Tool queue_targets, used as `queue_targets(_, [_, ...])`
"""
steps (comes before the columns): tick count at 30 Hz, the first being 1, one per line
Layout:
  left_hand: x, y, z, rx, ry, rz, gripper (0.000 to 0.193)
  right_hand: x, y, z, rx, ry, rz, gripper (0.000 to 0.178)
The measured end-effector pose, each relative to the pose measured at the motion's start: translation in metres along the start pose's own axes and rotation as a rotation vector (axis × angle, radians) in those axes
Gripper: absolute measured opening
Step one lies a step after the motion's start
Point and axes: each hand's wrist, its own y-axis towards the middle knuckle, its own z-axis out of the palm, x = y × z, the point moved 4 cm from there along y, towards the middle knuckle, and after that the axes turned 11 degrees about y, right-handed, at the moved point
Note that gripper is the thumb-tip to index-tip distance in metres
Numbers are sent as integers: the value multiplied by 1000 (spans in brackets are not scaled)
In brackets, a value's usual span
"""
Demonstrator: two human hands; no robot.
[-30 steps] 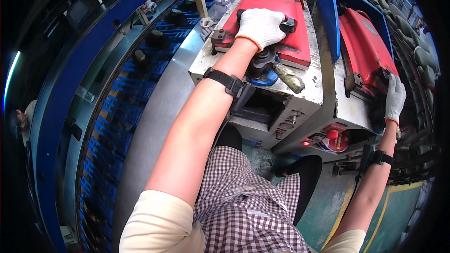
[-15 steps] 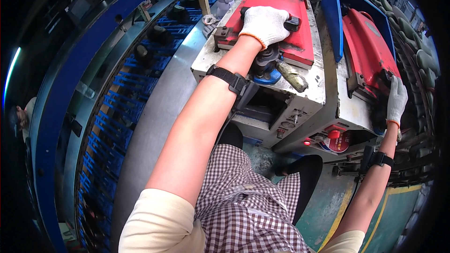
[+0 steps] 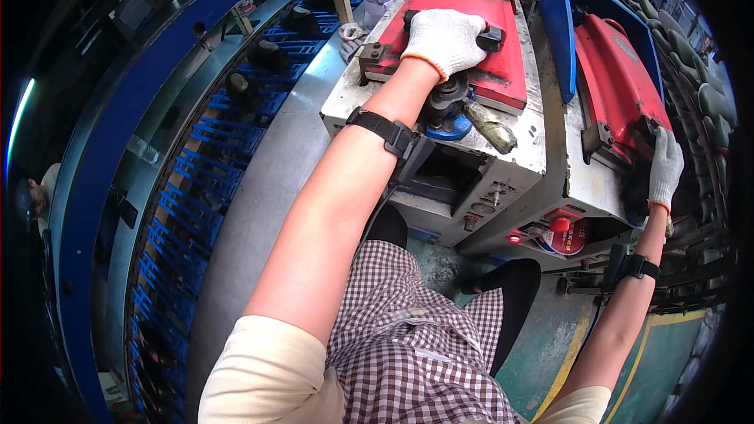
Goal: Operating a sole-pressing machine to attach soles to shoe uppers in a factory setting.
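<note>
My left hand (image 3: 444, 39), in a white knit glove, lies closed over the black handle on the red lid (image 3: 479, 0) of a grey press machine (image 3: 503, 165) straight ahead. My right hand (image 3: 664, 169), also gloved, grips the lower corner of a second red lid (image 3: 616, 78), which is tilted beside a blue panel (image 3: 554, 31) on the right. A black band sits on each wrist. Below my left hand are a dark round knob with a blue base (image 3: 448, 106) and a grimy tube (image 3: 488, 126) on the machine top.
A curved blue conveyor (image 3: 196, 180) with dark shoe parts (image 3: 263, 55) runs along the left. A plastic bottle (image 3: 375, 1) stands behind the machine. Red buttons and a red can (image 3: 559, 234) sit on the machine front. Dark shoe soles (image 3: 711, 102) line the right edge. Another person (image 3: 35, 196) is at far left.
The view has shifted slightly; the machines now sit a little lower in the picture. Both hands stay on the same red lids as before.
</note>
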Motion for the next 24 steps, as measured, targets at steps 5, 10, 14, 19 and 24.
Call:
queue_targets(5, [1,0,3,-36,-11,-4,29,1,-1,0,-11,0,-20,38])
queue_targets(10, [1,1,3,-21,-7,-10,29,3,-1,0,4,28,14,38])
queue_targets(14, [1,0,2,-25,-7,-3,29,4,0,-1,-10,34,1,38])
queue_targets(19, [1,0,2,-19,9,1,28,2,0,0,13,22,27,38])
queue_targets(24, [0,1,2,-22,16,-1,28,-2,0,1,-4,1,9,38])
